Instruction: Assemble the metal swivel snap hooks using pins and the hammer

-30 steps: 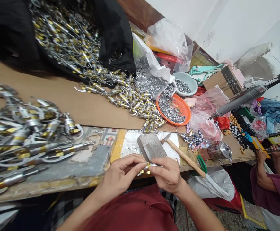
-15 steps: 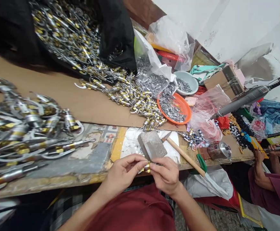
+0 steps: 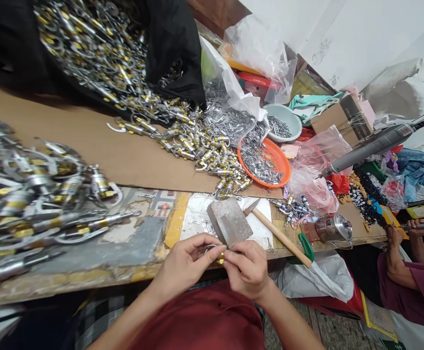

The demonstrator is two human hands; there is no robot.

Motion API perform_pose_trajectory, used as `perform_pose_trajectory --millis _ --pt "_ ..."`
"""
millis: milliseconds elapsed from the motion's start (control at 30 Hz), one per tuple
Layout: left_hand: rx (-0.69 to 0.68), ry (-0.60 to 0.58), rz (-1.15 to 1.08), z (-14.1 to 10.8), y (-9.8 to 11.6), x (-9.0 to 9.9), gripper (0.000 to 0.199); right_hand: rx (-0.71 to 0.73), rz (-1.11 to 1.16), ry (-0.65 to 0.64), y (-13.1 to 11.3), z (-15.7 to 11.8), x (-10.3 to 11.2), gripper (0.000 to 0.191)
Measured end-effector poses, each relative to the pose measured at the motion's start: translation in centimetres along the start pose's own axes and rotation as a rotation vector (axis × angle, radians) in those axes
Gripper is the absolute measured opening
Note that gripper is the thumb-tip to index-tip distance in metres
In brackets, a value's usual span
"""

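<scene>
Head view, two hands [image 3: 187, 260], one fitting [image 3: 221, 259]

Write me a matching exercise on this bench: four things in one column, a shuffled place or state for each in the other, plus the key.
Things
1. grey block
2. small yellow part
3. orange tray
4. wooden handle

Places and states
A. reaches out past the bench edge
B. lies on the white sheet
C. holds a heap of small silver pieces
D. is held at the fingertips of the left hand and right hand

Pairs: 1-B, 2-D, 3-C, 4-A
</scene>
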State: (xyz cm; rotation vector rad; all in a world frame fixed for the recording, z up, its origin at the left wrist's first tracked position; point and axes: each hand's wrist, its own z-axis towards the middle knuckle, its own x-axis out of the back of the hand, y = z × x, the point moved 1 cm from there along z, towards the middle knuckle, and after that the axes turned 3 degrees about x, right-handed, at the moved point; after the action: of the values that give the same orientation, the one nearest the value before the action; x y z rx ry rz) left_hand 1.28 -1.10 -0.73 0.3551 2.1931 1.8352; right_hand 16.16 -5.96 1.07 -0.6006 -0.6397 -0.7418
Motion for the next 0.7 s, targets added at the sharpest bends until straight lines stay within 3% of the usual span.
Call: perform_pose_trajectory --millis 700 --pt "-0.036 0.015 -0.034 -0.19 -0.37 -0.17 0.012 -0.044 -0.011 -0.034 -0.07 -0.83 -0.27 0.010"
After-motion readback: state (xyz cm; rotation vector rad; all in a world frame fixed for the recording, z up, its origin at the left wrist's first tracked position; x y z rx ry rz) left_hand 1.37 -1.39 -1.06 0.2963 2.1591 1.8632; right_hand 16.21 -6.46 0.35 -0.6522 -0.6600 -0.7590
